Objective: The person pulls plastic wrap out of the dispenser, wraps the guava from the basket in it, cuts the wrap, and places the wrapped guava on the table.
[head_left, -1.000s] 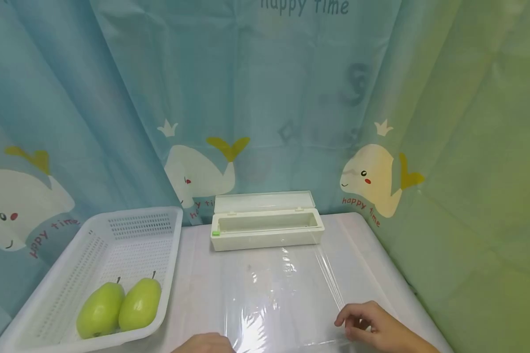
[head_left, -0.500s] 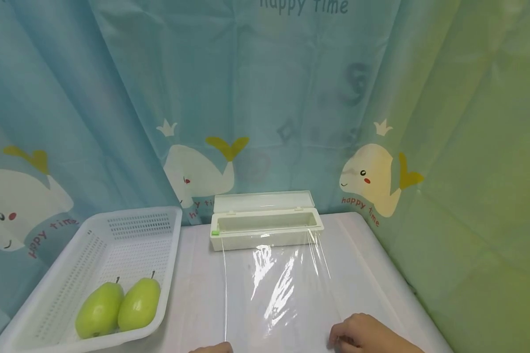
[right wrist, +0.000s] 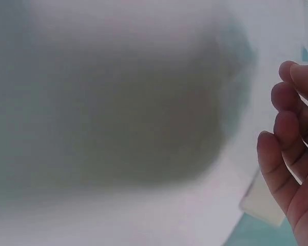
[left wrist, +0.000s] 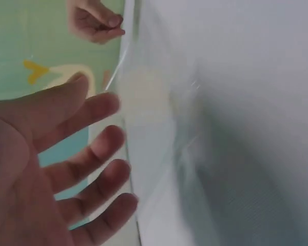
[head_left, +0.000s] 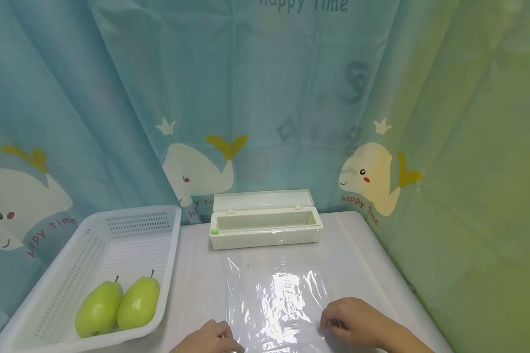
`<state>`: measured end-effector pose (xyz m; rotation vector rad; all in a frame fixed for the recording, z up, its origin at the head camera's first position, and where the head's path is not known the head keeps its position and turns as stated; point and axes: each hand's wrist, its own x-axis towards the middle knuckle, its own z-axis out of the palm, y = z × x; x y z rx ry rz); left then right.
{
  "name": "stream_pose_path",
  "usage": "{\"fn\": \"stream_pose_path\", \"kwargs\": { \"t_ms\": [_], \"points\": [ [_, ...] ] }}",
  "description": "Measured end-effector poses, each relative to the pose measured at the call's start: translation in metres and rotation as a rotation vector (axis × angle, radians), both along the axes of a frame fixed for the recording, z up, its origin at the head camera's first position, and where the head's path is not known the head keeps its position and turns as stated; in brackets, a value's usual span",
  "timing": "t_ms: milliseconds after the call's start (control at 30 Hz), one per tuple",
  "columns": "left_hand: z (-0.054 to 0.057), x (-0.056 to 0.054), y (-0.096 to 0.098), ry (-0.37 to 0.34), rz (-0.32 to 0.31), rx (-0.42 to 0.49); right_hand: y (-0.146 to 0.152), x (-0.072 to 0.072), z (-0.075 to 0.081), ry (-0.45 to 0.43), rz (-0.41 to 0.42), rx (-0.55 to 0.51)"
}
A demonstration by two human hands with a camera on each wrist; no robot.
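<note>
A sheet of clear cling film point(head_left: 278, 309) lies slack and shiny over the table between my hands. Its near edge is pinched by thumb and forefinger of my left hand point(head_left: 208, 338), the other fingers spread apart in the left wrist view. On the film's right side, my right hand point(head_left: 357, 321) pinches the film; thumb and forefinger meet in the right wrist view. Behind the film stands a long white cling film box point(head_left: 265, 239), lid raised, with a small green slider at its left end. Whether the film's far end joins the box, I cannot tell.
To the left stands a white perforated plastic basket point(head_left: 172, 264) holding two green pears point(head_left: 139, 303). The white-covered table point(head_left: 357, 255) backs onto a blue-green curtain point(head_left: 269, 98) printed with whales, which also hangs along the right side.
The film ran taut from the box toward my hands half a second ago and now sags on the table. My left hand has come further into view; my right hand has moved slightly left.
</note>
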<state>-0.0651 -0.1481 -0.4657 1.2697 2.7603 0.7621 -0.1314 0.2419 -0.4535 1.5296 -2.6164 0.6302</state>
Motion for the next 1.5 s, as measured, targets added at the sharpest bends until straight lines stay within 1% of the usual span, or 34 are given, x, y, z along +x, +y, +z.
{"fn": "stream_pose_path", "kwargs": {
  "t_ms": [33, 67, 100, 200, 233, 300, 400, 500, 600, 733, 933, 1000, 1067, 1167, 1267, 1300, 1433, 1500],
  "points": [
    [0.008, -0.004, -0.002, -0.021, 0.018, 0.017, -0.003, -0.005, 0.004, 0.003, -0.001, 0.013],
    [0.017, -0.008, -0.004, -0.064, 0.065, 0.034, -0.007, -0.01, 0.008, 0.01, -0.002, 0.026],
    [0.025, -0.011, -0.005, -0.084, 0.126, 0.05, -0.011, -0.016, 0.013, 0.011, -0.004, 0.037],
    [0.041, -0.025, -0.006, -0.012, 0.315, 0.143, -0.024, -0.033, 0.027, 0.003, -0.002, 0.074],
    [0.045, -0.03, -0.004, -0.003, 0.385, 0.174, -0.029, -0.039, 0.032, 0.002, 0.0, 0.086],
    [0.05, -0.041, -0.002, 0.035, 0.494, 0.27, -0.041, -0.05, 0.041, -0.009, 0.0, 0.111],
    [0.052, -0.058, 0.002, 0.066, 0.597, 0.406, -0.059, -0.066, 0.052, -0.036, -0.003, 0.133],
    [0.046, -0.075, 0.006, 0.08, 0.656, 0.501, -0.077, -0.081, 0.062, -0.051, -0.008, 0.144],
    [0.038, -0.092, 0.009, 0.054, 0.717, 0.539, -0.096, -0.095, 0.07, -0.086, -0.014, 0.128],
    [0.029, -0.113, 0.007, -0.005, 0.813, 0.541, -0.12, -0.11, 0.076, -0.11, -0.014, 0.066],
    [0.02, -0.139, 0.005, -0.047, 0.909, 0.565, -0.149, -0.124, 0.076, -0.078, -0.028, 0.013],
    [0.017, -0.147, 0.005, -0.063, 0.925, 0.576, -0.158, -0.128, 0.074, -0.084, -0.041, -0.002],
    [0.014, -0.154, 0.006, -0.065, 0.927, 0.593, -0.166, -0.131, 0.073, -0.092, -0.05, -0.021],
    [0.01, -0.16, 0.008, -0.069, 0.927, 0.62, -0.178, -0.135, 0.071, -0.098, -0.058, -0.038],
    [0.006, -0.163, 0.008, -0.063, 0.94, 0.638, -0.189, -0.139, 0.069, -0.098, -0.061, -0.058],
    [0.004, -0.163, 0.008, -0.063, 0.945, 0.64, -0.192, -0.141, 0.068, -0.091, -0.062, -0.067],
    [-0.001, -0.167, 0.006, -0.027, 0.951, 0.642, -0.203, -0.146, 0.066, -0.058, -0.081, -0.102],
    [-0.003, -0.169, 0.004, -0.023, 0.945, 0.661, -0.209, -0.148, 0.065, -0.032, -0.099, -0.111]
  ]
}}
